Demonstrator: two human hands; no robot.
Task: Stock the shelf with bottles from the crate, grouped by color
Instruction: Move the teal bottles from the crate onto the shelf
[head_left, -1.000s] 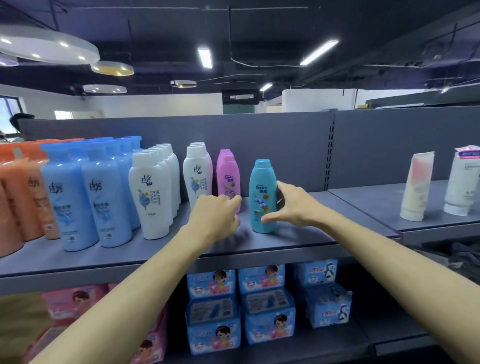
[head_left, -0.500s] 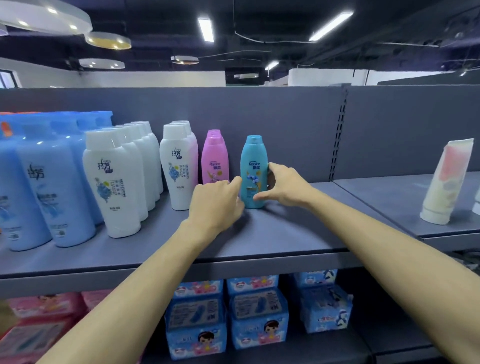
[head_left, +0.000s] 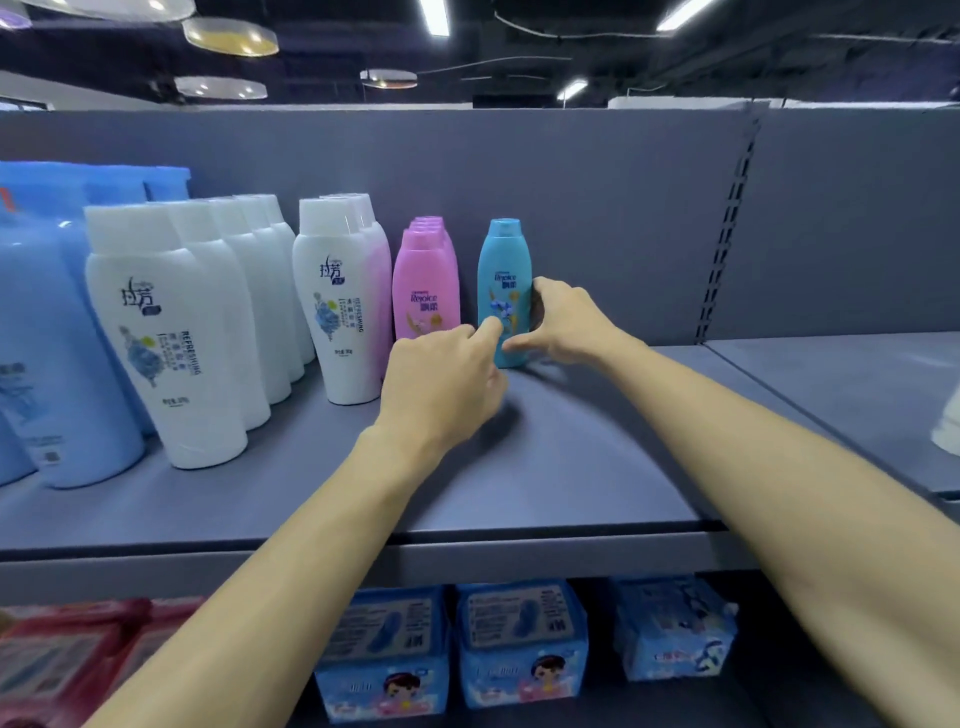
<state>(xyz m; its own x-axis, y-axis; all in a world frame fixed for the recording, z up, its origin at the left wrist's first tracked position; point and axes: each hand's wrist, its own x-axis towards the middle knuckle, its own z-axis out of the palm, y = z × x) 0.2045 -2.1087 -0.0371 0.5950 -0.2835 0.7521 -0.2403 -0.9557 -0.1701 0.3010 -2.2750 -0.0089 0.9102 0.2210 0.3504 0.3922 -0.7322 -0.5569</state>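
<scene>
A teal bottle (head_left: 503, 267) stands upright at the back of the grey shelf (head_left: 571, 467), to the right of a row of pink bottles (head_left: 425, 291). My right hand (head_left: 566, 322) grips the teal bottle low down, thumb across its front and fingers round its right side. My left hand (head_left: 441, 384) is curled in front of the pink row, and its index finger touches the teal bottle's lower left. Two rows of white bottles (head_left: 171, 332) and several light blue bottles (head_left: 47, 338) stand further left. No crate is in view.
Bare shelf surface lies right of the teal bottle up to the slotted upright (head_left: 727, 234). A white object (head_left: 948, 426) shows at the right edge on the adjoining shelf. Blue packs (head_left: 519, 639) and pink packs (head_left: 67, 654) fill the lower shelf.
The teal bottle has slid back toward the shelf wall, level with the pink row. Both hands followed it, and the view has moved closer to the shelf.
</scene>
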